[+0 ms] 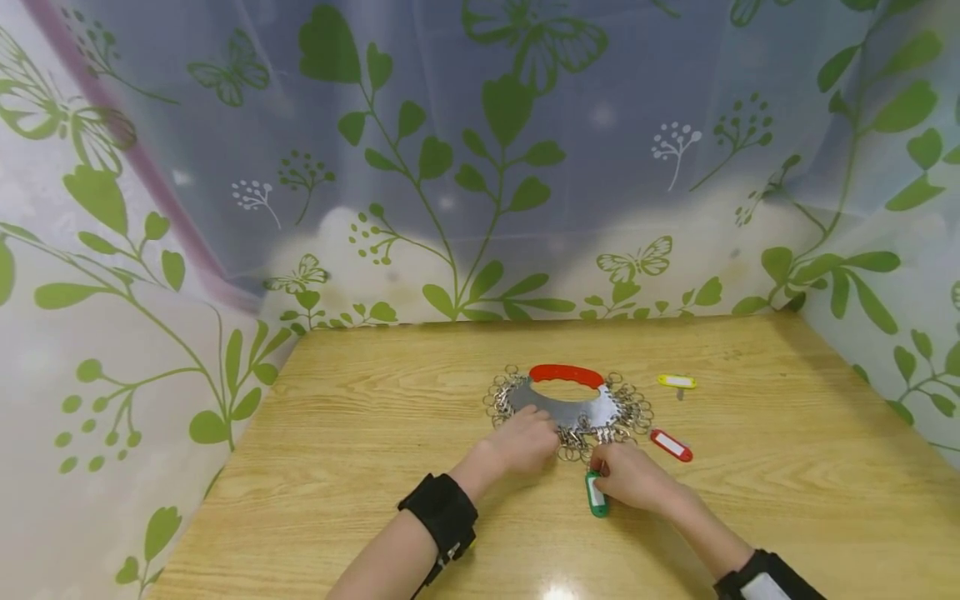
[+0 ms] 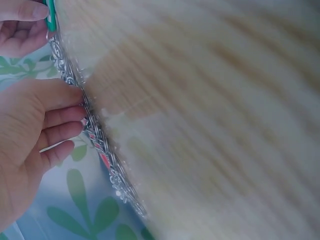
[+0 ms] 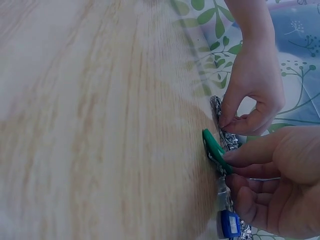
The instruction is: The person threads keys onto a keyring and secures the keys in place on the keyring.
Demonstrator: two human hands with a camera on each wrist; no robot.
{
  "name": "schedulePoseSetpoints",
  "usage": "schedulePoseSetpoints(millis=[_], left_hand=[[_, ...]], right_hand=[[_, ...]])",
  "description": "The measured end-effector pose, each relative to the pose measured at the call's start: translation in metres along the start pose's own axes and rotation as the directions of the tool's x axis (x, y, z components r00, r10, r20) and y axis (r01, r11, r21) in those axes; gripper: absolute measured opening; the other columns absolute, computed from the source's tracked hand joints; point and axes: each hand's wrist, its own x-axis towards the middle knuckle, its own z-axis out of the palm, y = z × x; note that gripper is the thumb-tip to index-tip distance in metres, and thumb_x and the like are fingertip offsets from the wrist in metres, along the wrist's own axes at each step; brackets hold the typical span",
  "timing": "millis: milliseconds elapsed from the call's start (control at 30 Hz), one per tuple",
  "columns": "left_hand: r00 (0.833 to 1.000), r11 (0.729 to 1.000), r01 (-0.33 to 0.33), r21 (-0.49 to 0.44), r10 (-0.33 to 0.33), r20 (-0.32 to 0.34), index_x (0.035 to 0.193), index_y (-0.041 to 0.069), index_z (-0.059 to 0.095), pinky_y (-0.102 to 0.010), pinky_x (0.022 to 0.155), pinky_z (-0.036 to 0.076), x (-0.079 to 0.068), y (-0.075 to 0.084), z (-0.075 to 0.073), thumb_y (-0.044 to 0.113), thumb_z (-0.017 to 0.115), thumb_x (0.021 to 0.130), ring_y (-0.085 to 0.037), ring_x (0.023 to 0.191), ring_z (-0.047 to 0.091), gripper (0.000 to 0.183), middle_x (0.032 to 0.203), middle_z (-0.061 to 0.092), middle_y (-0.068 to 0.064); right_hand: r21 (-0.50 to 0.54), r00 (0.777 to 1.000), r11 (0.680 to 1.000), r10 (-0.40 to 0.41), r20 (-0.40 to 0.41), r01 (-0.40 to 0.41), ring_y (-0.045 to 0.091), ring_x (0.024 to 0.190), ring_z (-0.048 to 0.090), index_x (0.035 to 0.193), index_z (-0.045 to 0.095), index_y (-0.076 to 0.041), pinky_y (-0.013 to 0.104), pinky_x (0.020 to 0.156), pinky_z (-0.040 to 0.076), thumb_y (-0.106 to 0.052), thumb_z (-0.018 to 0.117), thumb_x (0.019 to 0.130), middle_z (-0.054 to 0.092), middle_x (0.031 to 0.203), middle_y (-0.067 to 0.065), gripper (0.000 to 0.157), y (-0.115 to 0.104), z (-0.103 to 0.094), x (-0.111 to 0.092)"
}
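A flat silver key ring holder (image 1: pixel 592 412) with a red handle (image 1: pixel 566 373) lies on the table, many metal rings and clasps hanging from its edge. At its near left part, my left hand (image 1: pixel 522 440) pinches the rim with thumb and fingertips; exactly which bit lies between them is hidden. To the right of it, my right hand (image 1: pixel 630 477) holds a green key tag (image 1: pixel 597 495) between thumb and fingers, close to the clasps at the near edge. In the right wrist view, the green tag (image 3: pixel 213 147) stands tilted by the thumb.
A red key tag (image 1: pixel 671 445) and a yellow key tag (image 1: pixel 677 382) lie right of the holder. A blue tag (image 3: pixel 230 223) shows in the right wrist view. The wooden table (image 1: pixel 360 417) meets a leaf-patterned curtain (image 1: pixel 465 208) at the back.
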Motion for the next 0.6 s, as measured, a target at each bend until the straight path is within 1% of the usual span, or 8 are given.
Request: schedulePoseSetpoints(millis=[167, 233, 333, 467, 533, 600], left_hand=[[1.0, 1.0, 0.004, 0.025, -0.005, 0.023, 0.069, 0.022, 0.062, -0.024, 0.071, 0.038, 0.002, -0.001, -0.004, 0.021, 0.062, 0.085, -0.011, 0.082, 0.054, 0.016, 0.081, 0.059, 0.009], [0.999, 1.0, 0.009, 0.022, -0.01, 0.038, 0.069, 0.022, 0.062, -0.024, 0.07, 0.038, 0.002, -0.001, -0.006, 0.02, 0.063, 0.084, -0.011, 0.08, 0.054, 0.015, 0.079, 0.059, 0.009], [0.998, 1.0, 0.015, 0.01, -0.016, 0.064, 0.068, 0.021, 0.061, -0.025, 0.071, 0.039, 0.003, 0.0, -0.009, 0.018, 0.064, 0.082, -0.01, 0.077, 0.054, 0.014, 0.076, 0.059, 0.009], [0.996, 1.0, 0.027, -0.006, -0.026, 0.085, 0.069, 0.02, 0.061, -0.026, 0.074, 0.041, 0.004, 0.002, -0.01, 0.018, 0.063, 0.083, -0.011, 0.079, 0.055, 0.015, 0.079, 0.06, 0.008], [0.995, 0.999, 0.036, -0.019, -0.035, 0.093, 0.07, 0.02, 0.061, -0.026, 0.076, 0.042, 0.005, 0.003, -0.009, 0.019, 0.063, 0.084, -0.011, 0.08, 0.055, 0.015, 0.081, 0.06, 0.007], [0.995, 0.999, 0.042, -0.018, -0.04, 0.097, 0.07, 0.02, 0.062, -0.027, 0.077, 0.042, 0.006, 0.004, -0.009, 0.02, 0.062, 0.085, -0.012, 0.081, 0.055, 0.015, 0.082, 0.061, 0.007]], right_hand=[[0.007, 1.0, 1.0, -0.017, 0.015, 0.017, 0.01, 0.058, 0.046, 0.079, 0.064, -0.006, 0.026, 0.053, 0.038, -0.005, 0.071, 0.075, 0.053, 0.064, -0.004, 0.009, 0.0, -0.003, 0.0], [0.014, 1.0, 1.0, -0.012, 0.02, 0.011, 0.01, 0.059, 0.047, 0.081, 0.065, -0.006, 0.027, 0.053, 0.04, -0.008, 0.07, 0.078, 0.056, 0.067, -0.003, 0.007, 0.001, -0.006, 0.002], [0.014, 1.0, 1.0, 0.008, 0.005, -0.008, 0.01, 0.059, 0.048, 0.083, 0.066, -0.008, 0.028, 0.052, 0.04, -0.013, 0.067, 0.082, 0.056, 0.068, -0.003, 0.005, 0.005, -0.012, 0.004], [0.01, 0.999, 1.0, 0.028, -0.023, -0.028, 0.013, 0.063, 0.053, 0.087, 0.067, -0.006, 0.032, 0.056, 0.043, -0.016, 0.064, 0.086, 0.06, 0.073, -0.001, 0.011, 0.017, -0.032, 0.011], [0.011, 0.999, 0.999, 0.041, -0.032, -0.04, 0.017, 0.067, 0.057, 0.091, 0.067, -0.003, 0.034, 0.058, 0.046, -0.015, 0.061, 0.087, 0.063, 0.078, 0.004, 0.014, 0.029, -0.047, 0.016], [-0.019, 0.997, 0.999, 0.03, -0.076, -0.031, 0.023, 0.073, 0.06, 0.093, 0.066, 0.002, 0.039, 0.064, 0.048, -0.012, 0.059, 0.087, 0.065, 0.083, 0.01, 0.017, 0.045, -0.064, 0.022]])
